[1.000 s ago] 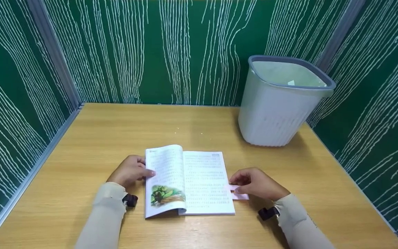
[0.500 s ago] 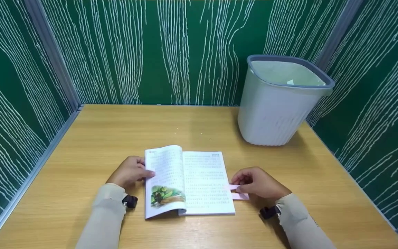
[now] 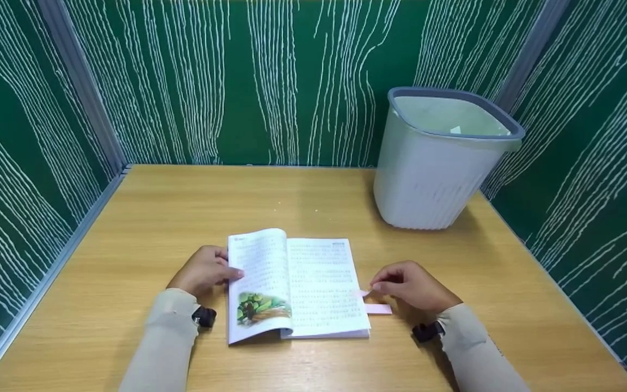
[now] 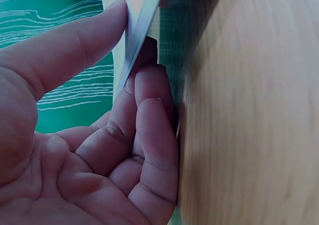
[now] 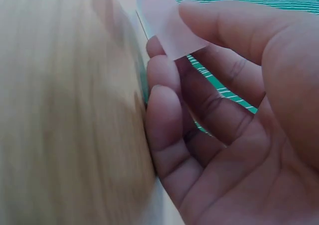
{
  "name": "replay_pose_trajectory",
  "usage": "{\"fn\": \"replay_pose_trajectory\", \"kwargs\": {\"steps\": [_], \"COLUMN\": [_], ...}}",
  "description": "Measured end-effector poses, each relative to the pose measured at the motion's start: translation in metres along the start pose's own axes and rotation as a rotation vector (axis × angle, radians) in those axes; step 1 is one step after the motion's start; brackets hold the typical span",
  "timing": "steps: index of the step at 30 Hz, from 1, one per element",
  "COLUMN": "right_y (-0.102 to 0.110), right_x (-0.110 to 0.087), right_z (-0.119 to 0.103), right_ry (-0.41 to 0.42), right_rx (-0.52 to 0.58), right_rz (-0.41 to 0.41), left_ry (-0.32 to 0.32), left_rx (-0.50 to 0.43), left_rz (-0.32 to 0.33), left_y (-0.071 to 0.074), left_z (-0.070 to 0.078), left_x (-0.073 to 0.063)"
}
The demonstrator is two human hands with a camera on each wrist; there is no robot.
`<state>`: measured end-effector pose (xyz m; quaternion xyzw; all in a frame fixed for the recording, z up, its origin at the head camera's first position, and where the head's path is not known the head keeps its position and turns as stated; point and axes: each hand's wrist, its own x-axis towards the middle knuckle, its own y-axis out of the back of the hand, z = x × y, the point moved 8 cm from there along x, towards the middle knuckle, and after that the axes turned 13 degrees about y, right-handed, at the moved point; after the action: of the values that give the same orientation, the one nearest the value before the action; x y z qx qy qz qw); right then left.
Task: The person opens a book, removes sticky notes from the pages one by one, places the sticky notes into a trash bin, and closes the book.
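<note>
An open book [image 3: 324,283] lies on the table, its left-hand pages lifted in a curve and showing a picture of green leaves. My left hand [image 3: 207,268] grips those pages at their outer edge, thumb on top and fingers behind. Two pink sticky tabs stick out past the right page edge. My right hand [image 3: 414,286] pinches the upper pink sticky tab [image 5: 172,28] between thumb and forefinger, bending it up; its other end is still at the page. The lower pink sticky tab [image 3: 379,309] lies flat just below that hand.
A white bin [image 3: 428,179] with a grey rim stands at the back right, a small pale scrap inside it. Tiny white specks dot the wooden table [image 3: 210,196] beyond the book. Green panels [image 3: 335,81] with white wavy lines enclose the back and sides.
My right hand has moved slightly right and up, lifting and curling the upper sticky tab, and the lower tab now shows fully. My left hand and the book have stayed in place.
</note>
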<state>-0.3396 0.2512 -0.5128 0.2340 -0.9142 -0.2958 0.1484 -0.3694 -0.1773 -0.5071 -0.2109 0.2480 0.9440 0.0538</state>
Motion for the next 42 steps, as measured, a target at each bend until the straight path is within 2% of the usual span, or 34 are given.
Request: {"fn": "replay_pose_trajectory", "kwargs": {"steps": [5, 12, 17, 24, 31, 42], "right_y": [0.0028, 0.0012, 0.0018, 0.0022, 0.0014, 0.0003], "right_x": [-0.0004, 0.0021, 0.0029, 0.0026, 0.0015, 0.0], "right_z": [0.0031, 0.0055, 0.0068, 0.0073, 0.007, 0.0047], "right_ry": [0.013, 0.05, 0.036, 0.007, 0.011, 0.025], "right_rx": [0.021, 0.052, 0.037, 0.036, 0.054, 0.101], "right_rz": [0.014, 0.015, 0.024, 0.032, 0.029, 0.027], "left_ry": [0.005, -0.011, 0.011, 0.006, -0.005, 0.012], "left_rx": [-0.012, 0.038, 0.037, 0.029, 0.027, -0.011], "left_rz": [-0.005, 0.006, 0.011, 0.008, 0.008, 0.004], "left_y": [-0.0014, 0.0009, 0.0013, 0.0005, 0.0007, 0.0004], "left_z": [-0.001, -0.0017, -0.0027, -0.0032, -0.0024, -0.0037], "left_x": [0.0016, 0.003, 0.0031, 0.0038, 0.0034, 0.0043]}}
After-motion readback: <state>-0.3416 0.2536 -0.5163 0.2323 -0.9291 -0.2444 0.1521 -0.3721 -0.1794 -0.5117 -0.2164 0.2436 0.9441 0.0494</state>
